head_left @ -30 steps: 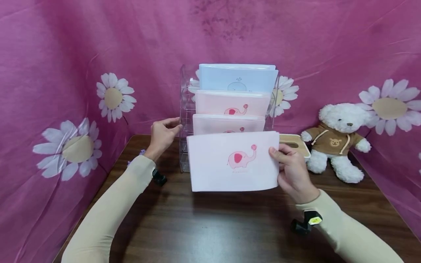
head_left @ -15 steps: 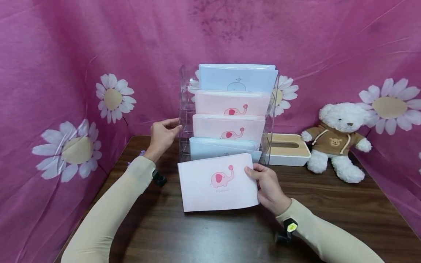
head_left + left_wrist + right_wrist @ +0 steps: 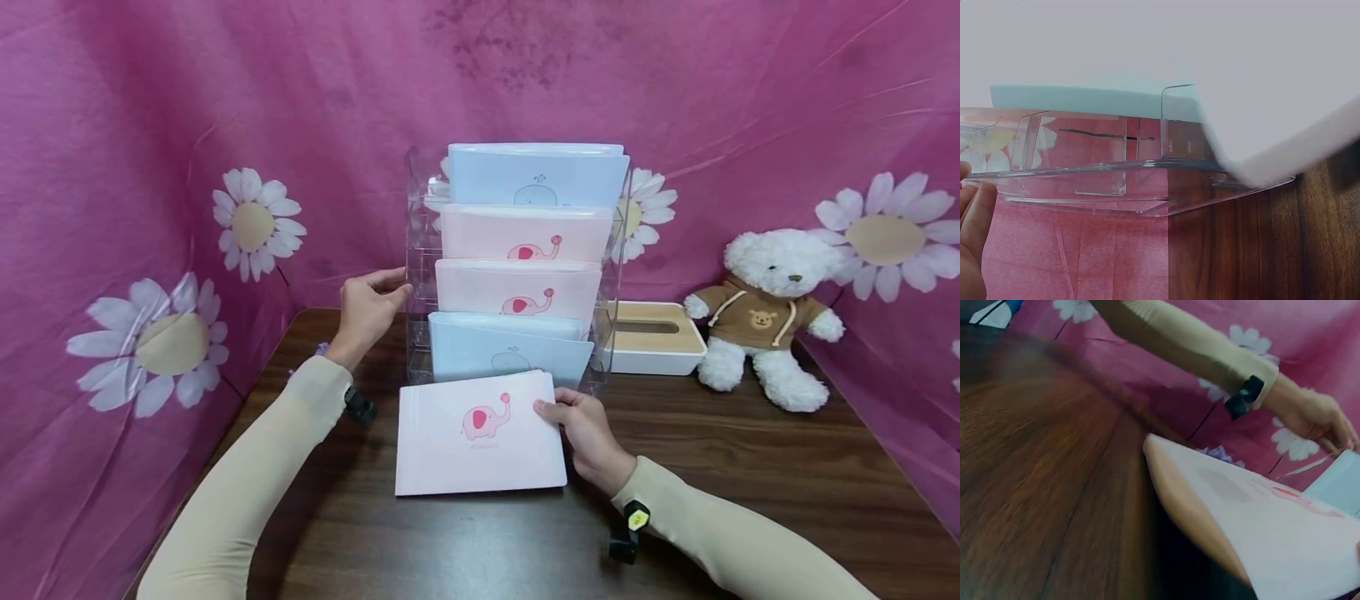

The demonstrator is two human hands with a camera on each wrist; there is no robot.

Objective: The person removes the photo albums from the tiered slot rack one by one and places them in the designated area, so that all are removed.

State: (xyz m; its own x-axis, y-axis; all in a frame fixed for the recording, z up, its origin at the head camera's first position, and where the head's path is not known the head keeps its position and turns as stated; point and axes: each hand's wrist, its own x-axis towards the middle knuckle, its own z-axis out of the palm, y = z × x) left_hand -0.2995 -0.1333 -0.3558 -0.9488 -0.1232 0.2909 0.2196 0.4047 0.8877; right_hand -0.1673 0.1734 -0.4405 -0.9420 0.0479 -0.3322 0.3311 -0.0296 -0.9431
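Observation:
A clear plastic file rack (image 3: 417,237) stands at the back of the table. Whale-printed blue folders fill its top (image 3: 487,177) and bottom (image 3: 465,350) tiers, and elephant-printed pink folders (image 3: 472,229) sit in the two between. My left hand (image 3: 367,310) pinches the rack's left side panel; thumb and fingertips meet its edge in the left wrist view. My right hand (image 3: 592,437) grips the right edge of another pink folder (image 3: 442,454), thumb on its printed front. That folder is held upright, slightly tilted, before the bottom tier and low over the table.
A white tissue box (image 3: 660,362) with a wooden lid is right of the rack. Beside it sits a white teddy bear (image 3: 765,321) in a brown hoodie. Small purple flowers (image 3: 1222,455) lie behind my left arm. Pink floral cloth (image 3: 337,100) hangs around the table.
My right hand has brought the pink folder down and to the left, uncovering the blue folder in the bottom tier and the tissue box. My left hand has stayed at the rack's side.

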